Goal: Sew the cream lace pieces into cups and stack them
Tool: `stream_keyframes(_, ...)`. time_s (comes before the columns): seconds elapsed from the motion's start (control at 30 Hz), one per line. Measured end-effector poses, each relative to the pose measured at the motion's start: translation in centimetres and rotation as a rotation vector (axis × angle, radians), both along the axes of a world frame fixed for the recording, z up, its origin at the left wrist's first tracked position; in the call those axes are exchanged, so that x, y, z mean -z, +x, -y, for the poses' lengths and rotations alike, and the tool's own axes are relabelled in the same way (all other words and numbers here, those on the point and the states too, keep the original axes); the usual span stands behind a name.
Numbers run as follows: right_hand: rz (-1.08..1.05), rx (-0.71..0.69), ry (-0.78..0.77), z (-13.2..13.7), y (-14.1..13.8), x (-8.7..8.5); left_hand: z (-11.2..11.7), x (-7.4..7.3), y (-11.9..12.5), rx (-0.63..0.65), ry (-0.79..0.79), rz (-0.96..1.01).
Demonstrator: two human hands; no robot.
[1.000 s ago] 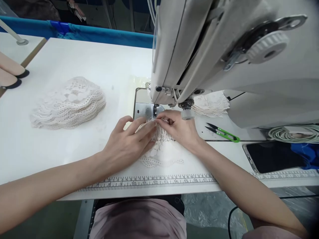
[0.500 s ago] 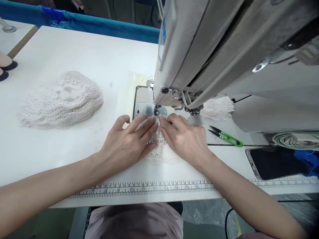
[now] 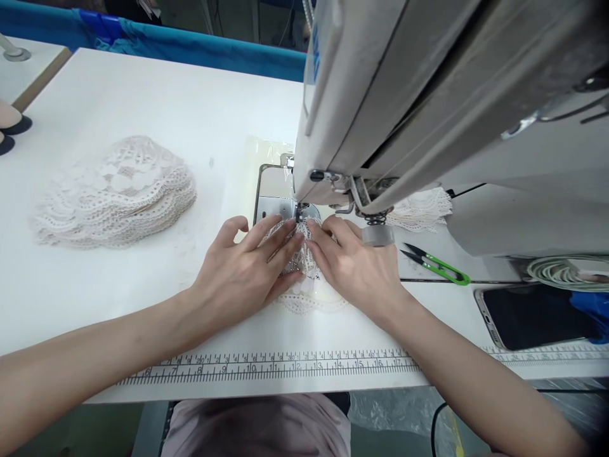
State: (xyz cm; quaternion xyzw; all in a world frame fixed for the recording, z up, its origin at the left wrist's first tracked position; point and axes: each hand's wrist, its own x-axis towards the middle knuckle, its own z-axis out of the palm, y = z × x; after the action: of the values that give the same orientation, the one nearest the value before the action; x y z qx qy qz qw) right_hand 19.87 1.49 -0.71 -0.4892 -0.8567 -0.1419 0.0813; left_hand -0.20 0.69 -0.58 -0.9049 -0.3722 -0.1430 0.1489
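A small piece of white lace (image 3: 304, 289) lies on the sewing table in front of the needle (image 3: 299, 212) of a grey sewing machine (image 3: 428, 95). My left hand (image 3: 242, 273) lies flat on the lace's left side, fingers stretched toward the needle. My right hand (image 3: 354, 266) presses flat on the lace's right side, fingertips just short of the presser foot. Both hands hold the lace down on the metal needle plate (image 3: 273, 197).
A stack of white lace pieces (image 3: 117, 193) sits at the left. More lace (image 3: 421, 209) lies behind the machine. Green thread snips (image 3: 435, 263) and a phone (image 3: 533, 314) rest at the right. A printed ruler (image 3: 285, 366) runs along the table's front edge.
My right hand has gone from pinching the lace near the needle to lying flat on it. The lace and both hands have crept toward the needle; the view has dipped.
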Motion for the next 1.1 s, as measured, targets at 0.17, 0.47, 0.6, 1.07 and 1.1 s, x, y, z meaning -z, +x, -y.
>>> stream_keyframes(0.17,-0.001,0.011,-0.016,0.0,0.0,-0.1,0.1,0.1,0.0,-0.006,-0.006,-0.019)
stream_keyframes(0.47,0.045,-0.006,0.022,0.1,0.1,0.1,0.1,0.0,0.0,-0.015,-0.028,-0.006)
stream_keyframes(0.6,0.076,0.012,0.002,0.2,0.2,0.2,-0.1,0.1,-0.1,-0.015,-0.037,0.018)
stream_keyframes(1.07,0.043,0.010,-0.045,0.0,0.6,-0.8,-0.7,0.2,-0.3,-0.019,-0.025,0.049)
stream_keyframes(1.1,0.004,0.004,-0.099,0.1,0.7,-1.4,-0.6,0.0,-0.4,-0.007,-0.012,0.055)
